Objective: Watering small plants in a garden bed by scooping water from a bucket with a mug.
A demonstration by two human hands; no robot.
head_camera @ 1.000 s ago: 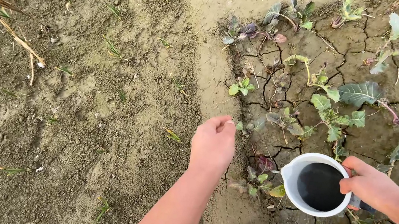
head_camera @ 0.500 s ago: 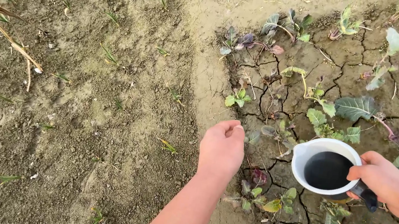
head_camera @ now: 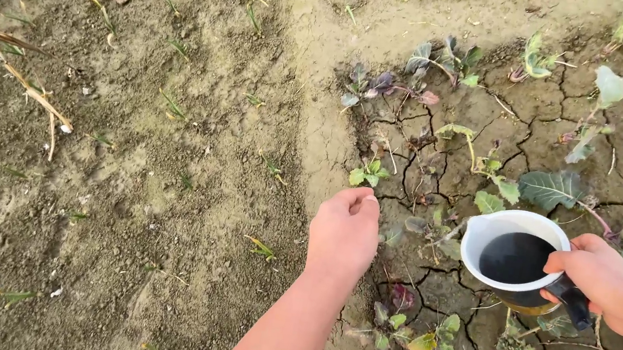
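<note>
My right hand (head_camera: 599,277) grips the dark handle of a white jug (head_camera: 512,256) that holds dark liquid, held level above cracked soil. My left hand (head_camera: 344,231) hangs over the bed's edge with fingers curled inward; nothing shows in it. It is closest to a small green seedling (head_camera: 368,174) just beyond the fingertips. Below the jug grow low seedlings (head_camera: 418,337) with green and purplish leaves.
Cracked damp soil (head_camera: 526,131) on the right carries several leafy seedlings, one with a broad leaf (head_camera: 552,187). A pale dry ridge (head_camera: 326,65) divides it from crumbly soil (head_camera: 127,175) on the left with thin green shoots and a dry stalk (head_camera: 12,71).
The jug and my right hand have moved forward, away from me, and the view has shifted forward; a shoe at the bottom edge has left the frame. My left hand stays curled.
</note>
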